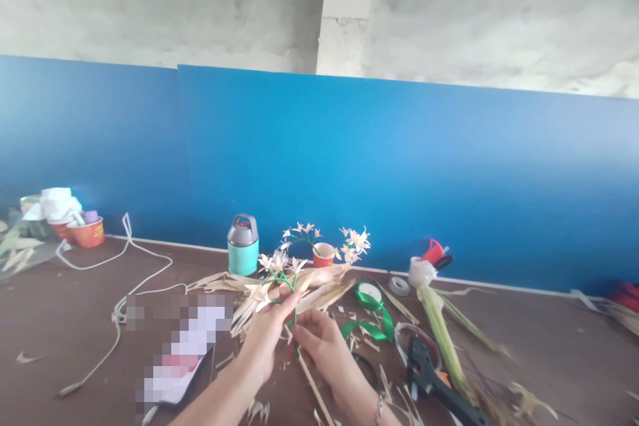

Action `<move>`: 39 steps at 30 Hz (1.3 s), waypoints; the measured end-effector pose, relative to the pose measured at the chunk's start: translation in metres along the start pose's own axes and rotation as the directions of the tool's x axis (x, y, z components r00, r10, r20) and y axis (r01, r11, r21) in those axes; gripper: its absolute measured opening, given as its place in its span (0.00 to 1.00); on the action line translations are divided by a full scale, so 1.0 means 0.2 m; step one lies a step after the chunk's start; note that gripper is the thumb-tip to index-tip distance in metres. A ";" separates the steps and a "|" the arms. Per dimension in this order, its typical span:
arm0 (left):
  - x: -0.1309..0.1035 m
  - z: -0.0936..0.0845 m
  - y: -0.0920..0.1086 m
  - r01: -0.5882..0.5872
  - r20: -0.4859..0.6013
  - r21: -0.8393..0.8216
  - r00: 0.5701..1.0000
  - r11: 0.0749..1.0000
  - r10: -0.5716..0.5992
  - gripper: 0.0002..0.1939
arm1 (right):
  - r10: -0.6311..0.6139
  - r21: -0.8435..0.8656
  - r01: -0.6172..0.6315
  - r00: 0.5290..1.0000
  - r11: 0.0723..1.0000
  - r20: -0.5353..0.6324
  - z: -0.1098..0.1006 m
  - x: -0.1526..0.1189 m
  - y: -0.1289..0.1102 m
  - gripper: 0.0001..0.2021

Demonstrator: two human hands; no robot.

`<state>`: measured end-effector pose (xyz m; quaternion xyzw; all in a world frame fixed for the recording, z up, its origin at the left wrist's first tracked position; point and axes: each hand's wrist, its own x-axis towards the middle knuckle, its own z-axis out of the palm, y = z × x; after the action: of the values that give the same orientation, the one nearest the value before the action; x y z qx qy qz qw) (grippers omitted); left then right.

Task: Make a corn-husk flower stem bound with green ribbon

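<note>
My left hand (pixel 269 329) is closed around the green stem of a handmade flower spray (pixel 282 275), whose pale, pointed petals look like dried corn husk. Just below it, my right hand (pixel 322 345) pinches the lower stem between thumb and fingers. A thin pale stick (pixel 314 386) slants down from the right fingertips towards me; how it joins the stem is hidden. Beyond the hands, similar white flowers (pixel 355 243) on green stems stand by a red paper cup (pixel 324 254). Dried husks (pixel 319 276) lie behind the hands.
Right of the hands are green ribbon (pixel 382 323), a tape roll (pixel 399 286), a black glue gun (pixel 429 376) and a long green stalk (pixel 442 339). A turquoise flask (pixel 243 256) stands behind. At left lie a pixelated flat object (pixel 184 366) and a white cable (pixel 118 313).
</note>
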<state>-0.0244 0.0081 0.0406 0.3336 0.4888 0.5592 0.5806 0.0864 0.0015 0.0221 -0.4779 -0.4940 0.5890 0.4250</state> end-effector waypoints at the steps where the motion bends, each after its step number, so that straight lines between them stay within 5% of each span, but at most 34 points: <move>1: 0.00 0.00 0.01 -0.028 0.016 0.004 0.999 1.000 0.028 0.19 | -0.009 -0.012 0.009 1.000 1.000 -0.002 -0.01 0.01 0.00 0.13; 5: -0.02 0.01 0.03 -0.172 0.126 0.000 0.977 0.985 0.170 0.12 | -0.163 -0.016 0.162 0.983 0.987 -0.088 -0.05 0.02 -0.02 0.12; 8: -0.04 0.02 0.04 -0.155 0.219 -0.023 0.963 0.988 0.157 0.10 | -0.162 0.080 0.178 0.972 0.981 -0.170 -0.09 0.00 -0.07 0.14; 13: -0.06 0.04 0.02 -0.102 0.344 0.090 0.937 0.991 0.066 0.10 | -0.114 0.317 0.111 0.993 0.942 -0.009 -0.11 -0.02 -0.11 0.13; 19: -0.08 0.04 0.03 -0.103 0.287 0.221 0.957 0.970 0.037 0.08 | -0.141 0.370 0.132 0.990 0.919 -0.002 -0.12 0.01 -0.08 0.12; 23: -0.08 0.04 0.03 -0.213 0.288 0.269 0.949 0.939 0.132 0.08 | -0.160 0.336 0.172 0.985 0.926 -0.062 -0.11 0.01 -0.08 0.17; 29: -0.05 0.03 0.01 -0.429 0.318 0.326 0.889 0.843 0.329 0.05 | -0.185 0.218 0.234 0.957 0.947 -0.225 -0.06 -0.01 -0.08 0.18; 39: -0.06 -0.02 -0.05 -0.583 0.312 0.343 0.810 0.737 0.496 0.10 | -0.148 0.219 0.242 0.916 0.945 -0.373 -0.02 0.01 -0.05 0.20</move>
<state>-0.0243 -0.0057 0.0332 0.6330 0.4186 0.5479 0.3519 0.0906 0.0055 0.0319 -0.4634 -0.3740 0.5081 0.6223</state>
